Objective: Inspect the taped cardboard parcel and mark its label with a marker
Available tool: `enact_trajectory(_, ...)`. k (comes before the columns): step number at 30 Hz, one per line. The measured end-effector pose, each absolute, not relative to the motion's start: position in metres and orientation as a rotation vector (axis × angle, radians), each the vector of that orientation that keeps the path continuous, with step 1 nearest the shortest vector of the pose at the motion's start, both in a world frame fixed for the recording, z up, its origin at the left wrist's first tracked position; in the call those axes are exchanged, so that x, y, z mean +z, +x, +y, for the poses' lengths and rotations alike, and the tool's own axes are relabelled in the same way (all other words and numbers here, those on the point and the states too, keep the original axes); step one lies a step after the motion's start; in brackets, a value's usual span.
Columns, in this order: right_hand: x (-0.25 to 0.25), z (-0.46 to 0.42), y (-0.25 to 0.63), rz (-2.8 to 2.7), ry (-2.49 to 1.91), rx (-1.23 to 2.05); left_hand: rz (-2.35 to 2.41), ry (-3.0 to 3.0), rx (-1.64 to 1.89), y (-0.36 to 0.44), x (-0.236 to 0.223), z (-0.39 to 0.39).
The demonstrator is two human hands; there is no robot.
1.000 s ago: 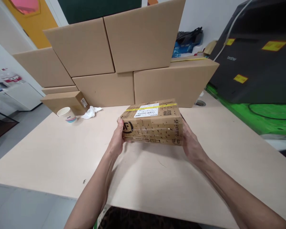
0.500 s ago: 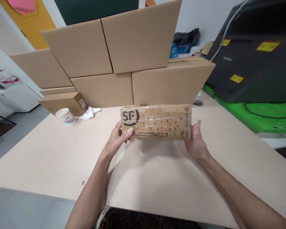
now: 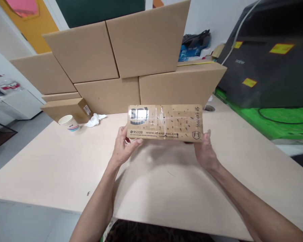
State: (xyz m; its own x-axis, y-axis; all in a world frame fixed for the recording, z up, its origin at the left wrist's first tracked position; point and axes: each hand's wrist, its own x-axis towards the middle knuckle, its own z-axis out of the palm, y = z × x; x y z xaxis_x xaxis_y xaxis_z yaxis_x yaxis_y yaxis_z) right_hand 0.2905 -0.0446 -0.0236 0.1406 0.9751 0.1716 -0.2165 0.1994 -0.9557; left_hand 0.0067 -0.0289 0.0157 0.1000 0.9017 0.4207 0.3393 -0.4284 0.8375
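Between my two hands is a small brown cardboard box point(image 3: 166, 122), lifted above the table with its long printed face toward me. Clear tape crosses that face and throws a glare over the black logo at its left. My left hand point(image 3: 125, 146) grips the lower left corner, its thumb along the bottom edge and its other fingers partly hidden behind. At the right end, my right hand point(image 3: 205, 151) holds the lower corner, thumb up against the side; its remaining fingers are mostly out of sight beneath and behind the box.
Large cardboard boxes point(image 3: 151, 43) are stacked along the table's back. A flatter box point(image 3: 63, 109), a paper cup point(image 3: 69, 123) and crumpled tissue point(image 3: 96, 119) lie at the left. A black Brother machine point(image 3: 262, 67) stands on a green surface point(image 3: 288, 124) at the right.
The box has risen slightly and tilted, so glare now covers its logo. My left thumb has slid off the printed face to the bottom edge, uncovering the phone number.
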Motion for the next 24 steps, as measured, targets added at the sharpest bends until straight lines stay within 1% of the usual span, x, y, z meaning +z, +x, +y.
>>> enact_trajectory(3, -0.025, -0.051, 0.285, -1.098, -0.966, 0.923, 1.309, 1.762, 1.55, 0.005, 0.013, -0.027)
enact_trajectory(5, -0.021, -0.057, 0.28, -1.166, -0.95, 0.924, 1.343, 1.644, 1.663, 0.005, 0.01, -0.026)
enact_trajectory(7, -0.015, -0.062, 0.278, -1.207, -0.93, 0.956, 1.375, 1.55, 1.674, 0.005, 0.006, -0.025)
enact_trajectory(13, -0.01, -0.06, 0.28, -1.108, -0.884, 1.092, 1.44, 1.514, 1.528, 0.01, 0.01, -0.028)
enact_trajectory(17, -0.005, -0.056, 0.281, -0.88, -0.949, 1.189, 1.199, 1.691, 1.394, 0.012, 0.014, -0.03)
enact_trajectory(21, 0.002, -0.053, 0.282, -0.758, -0.991, 1.226, 0.887, 1.446, 1.189, 0.018, 0.011, -0.028)
enact_trajectory(24, 0.003, -0.053, 0.282, -0.727, -0.999, 1.232, 0.787, 1.294, 1.173, 0.023, 0.01, -0.028)
